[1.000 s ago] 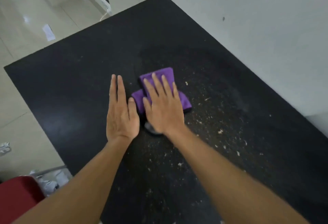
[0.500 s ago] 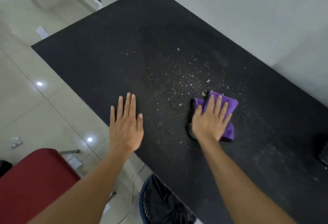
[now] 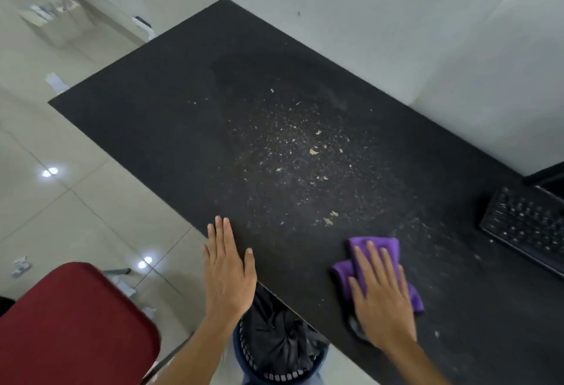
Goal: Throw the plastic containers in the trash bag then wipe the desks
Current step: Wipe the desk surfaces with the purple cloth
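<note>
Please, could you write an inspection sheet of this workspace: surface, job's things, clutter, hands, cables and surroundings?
Surface: black desk, crumbs scattered over its middle.
Job's things: purple cloth near the front edge; bin with black bag below that edge; plastic containers, nothing seen.
Clutter: keyboard at the right.
Hands: right hand flat on the cloth; left hand flat at the desk edge.
Cables: nothing seen.
Surroundings: red chair, paper scraps on tiled floor, white wall.

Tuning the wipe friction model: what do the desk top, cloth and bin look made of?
Desk: black, matt, finely speckled top, likely laminate or stone-look board; cannot tell which. Cloth: purple, soft plush folds, probably microfibre. Bin: blue openwork wall, looks like moulded plastic, lined with a crinkled black plastic bag.
</note>
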